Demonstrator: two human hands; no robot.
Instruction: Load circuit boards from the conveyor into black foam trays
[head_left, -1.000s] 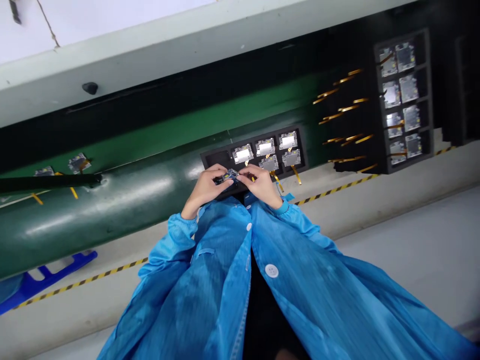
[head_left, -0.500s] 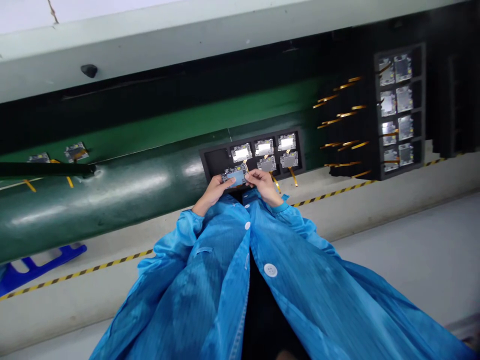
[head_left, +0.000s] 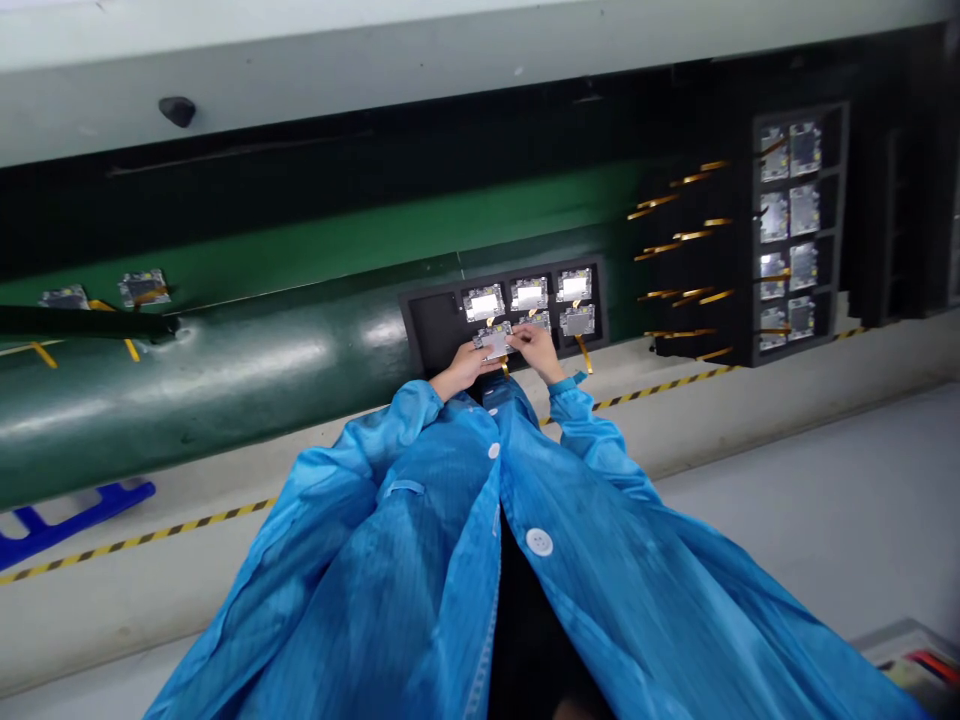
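Both my hands are at a small circuit board [head_left: 493,341] with a silver plate on its upper face, just above the near side of a black tray [head_left: 431,330]. My left hand [head_left: 465,366] grips the board's left and near edges. The fingers of my right hand [head_left: 536,347] are pinched at its right edge. An orange flex cable [head_left: 505,368] hangs below the board. In the tray lie several more boards, among them one with a bright silver plate [head_left: 529,294] and one at the near right [head_left: 577,321]. My right hand partly covers another board.
The tray stands on a green bench [head_left: 300,365] with a rounded front edge. To the right, a black tray [head_left: 844,215] holds several boards beside rows of orange flex cables [head_left: 694,236]. Boards [head_left: 145,288] lie at left near a dark bar [head_left: 90,322]. A pale ledge [head_left: 420,75] runs above.
The held board's upper face was light blue and is now silver. Both hands and the board have moved slightly right. The view has shifted a little.
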